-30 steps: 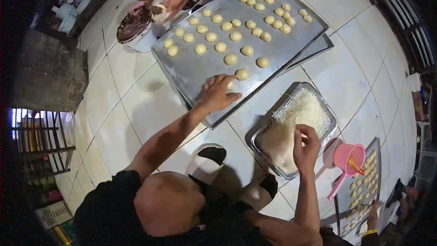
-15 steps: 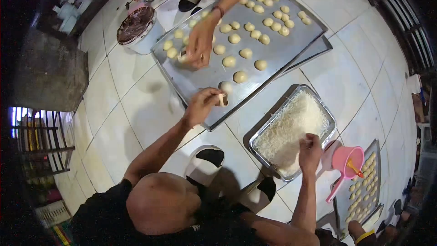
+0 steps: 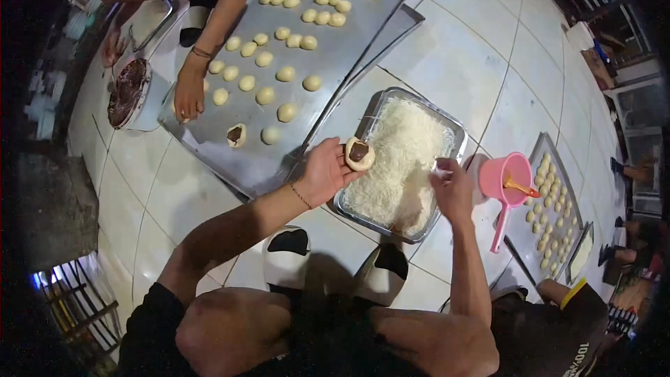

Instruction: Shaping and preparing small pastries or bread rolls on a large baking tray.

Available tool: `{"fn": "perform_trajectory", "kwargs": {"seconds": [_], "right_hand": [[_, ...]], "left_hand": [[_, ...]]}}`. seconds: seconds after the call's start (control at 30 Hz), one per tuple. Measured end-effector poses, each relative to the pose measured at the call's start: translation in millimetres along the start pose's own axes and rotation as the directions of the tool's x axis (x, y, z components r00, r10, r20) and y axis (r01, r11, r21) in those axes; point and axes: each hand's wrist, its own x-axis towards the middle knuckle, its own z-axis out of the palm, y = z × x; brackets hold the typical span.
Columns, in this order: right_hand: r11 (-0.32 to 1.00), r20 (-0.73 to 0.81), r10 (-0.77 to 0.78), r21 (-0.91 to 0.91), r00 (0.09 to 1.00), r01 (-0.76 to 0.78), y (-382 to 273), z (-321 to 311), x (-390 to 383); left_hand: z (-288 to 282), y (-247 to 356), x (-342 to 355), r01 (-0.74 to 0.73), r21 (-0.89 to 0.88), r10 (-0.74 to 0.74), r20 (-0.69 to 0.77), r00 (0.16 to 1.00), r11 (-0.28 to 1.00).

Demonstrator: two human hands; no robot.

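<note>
My left hand (image 3: 322, 172) holds a round dough piece (image 3: 360, 154) with dark chocolate filling in its middle, at the near left rim of a metal tray of white shredded cheese (image 3: 400, 158). Over the tray's right side, my right hand (image 3: 451, 187) hovers with its fingers pinched together on a bit of the shreds. A large metal baking sheet (image 3: 258, 157) to the left carries several pale dough balls and one filled piece (image 3: 236, 135).
Another person's hand (image 3: 188, 93) rests on the sheet's left edge beside a bowl of chocolate (image 3: 128, 92). A pink scoop (image 3: 504, 180) stands right of the cheese tray. Farther right is a second tray of dough pieces (image 3: 548, 211). All sit on a white tiled floor.
My left hand picked a filled dough piece off the baking sheet and carried it right to the cheese tray. The other person's hand moved to the sheet's left edge.
</note>
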Motion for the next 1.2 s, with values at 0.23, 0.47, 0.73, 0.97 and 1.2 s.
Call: {"fn": "perform_trajectory", "kwargs": {"seconds": [0.23, 0.47, 0.73, 0.97, 1.2], "right_hand": [[0.936, 0.117, -0.126, 0.343, 0.985, 0.079, -35.5, -19.4, 5.3], [0.907, -0.03, -0.316, 0.284, 0.948, 0.311, -78.0, 21.0, -9.1], [0.86, -0.114, -0.426, 0.257, 0.897, 0.441, -71.6, 19.9, -18.4], [0.76, -0.075, -0.576, 0.318, 0.814, 0.567, -55.8, 10.1, -19.3], [0.666, -0.12, -0.686, 0.295, 0.718, 0.685, -87.2, 8.7, -18.9]], "left_hand": [[20.3, -9.4, 17.5, -0.078, 0.125, 0.085, -0.059, 0.995, 0.989], [39.6, -28.9, 16.2, -0.156, 0.336, 0.152, 0.038, 0.988, 0.929], [49.1, -18.1, -0.6, -0.237, 0.501, 0.184, 0.154, 0.971, 0.832], [71.8, 6.5, -14.4, -0.173, 0.841, 0.09, 0.148, 0.985, 0.513], [83.4, 4.9, -39.0, -0.38, 0.88, 0.268, 0.453, 0.85, -0.284]]}}
